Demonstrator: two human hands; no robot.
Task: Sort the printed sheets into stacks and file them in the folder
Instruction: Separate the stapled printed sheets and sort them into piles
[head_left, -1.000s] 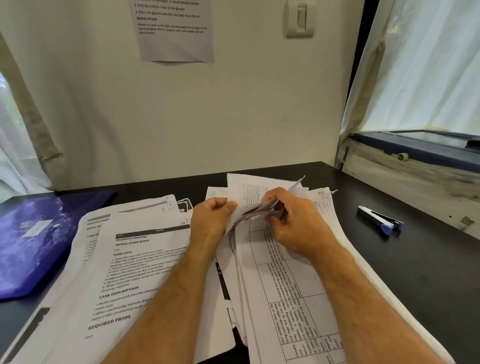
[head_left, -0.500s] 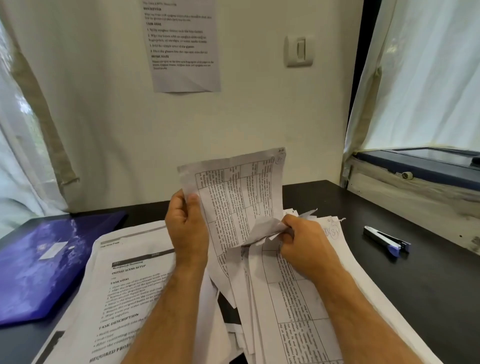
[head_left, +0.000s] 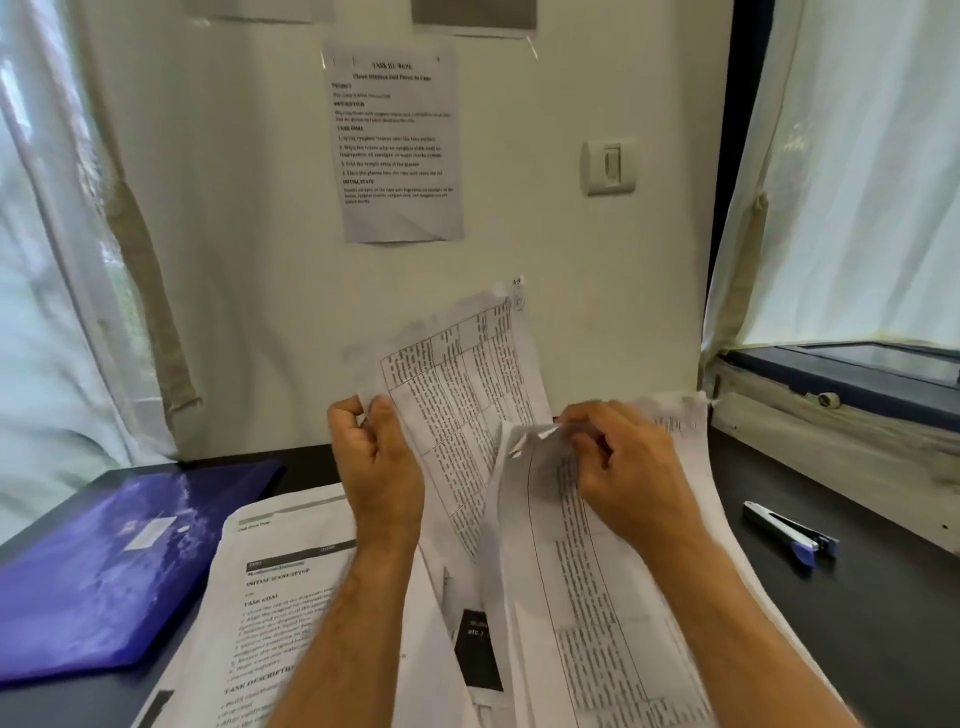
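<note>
The left hand (head_left: 382, 462) pinches the left edge of a lifted sheet (head_left: 467, 384) printed with a table, thumb and curled fingers closed on the paper; the sheet stands tilted up off the pile, its top corner reaching toward the wall, its upper edge blurred. The right hand (head_left: 623, 467) grips a crumpled fold of paper at the top of the right stack (head_left: 597, 597), fingers curled around the creased part; this stack of table-printed sheets lies on the dark surface (head_left: 831, 597) and runs down under the right forearm. To the left lies a second stack (head_left: 270, 597), its top page headed with bold text lines, flat on the surface and partly beneath the left forearm; a page with a black block (head_left: 478, 654) shows between the two stacks. The purple folder (head_left: 104, 566) lies closed at the left end of the surface, just beside the left stack. A white and blue stapler (head_left: 789, 530) lies on the surface to the right, apart from the papers. A printed notice (head_left: 397, 145) hangs on the wall above; a light switch (head_left: 609, 166) sits to its right; curtains (head_left: 857, 171) hang on both sides.
</note>
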